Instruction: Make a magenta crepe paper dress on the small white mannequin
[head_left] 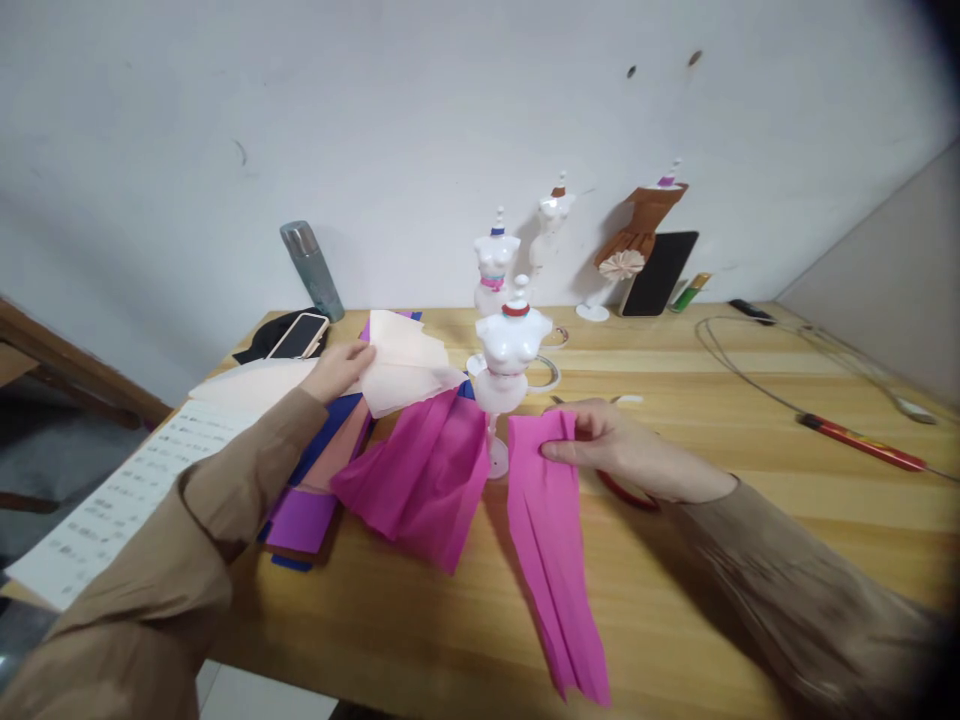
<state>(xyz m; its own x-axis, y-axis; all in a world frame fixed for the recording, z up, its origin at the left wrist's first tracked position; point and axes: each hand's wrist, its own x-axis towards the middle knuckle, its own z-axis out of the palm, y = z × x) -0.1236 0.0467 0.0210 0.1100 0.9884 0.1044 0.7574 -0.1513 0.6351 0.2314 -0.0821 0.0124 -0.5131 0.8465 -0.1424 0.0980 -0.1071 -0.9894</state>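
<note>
A small white mannequin with a red collar stands on the wooden table. A pleated pink paper piece hangs from its waist on the left side. My right hand pinches the top of a second, long pleated pink paper strip that lies down the table toward me. My left hand holds pale peach paper sheets lifted off a stack of coloured paper in blue, purple and pink.
Three more mannequins stand by the wall, one in a brown paper dress. A grey flask, two phones, a printed sheet, a red-handled tool, cables and a tape ring lie around.
</note>
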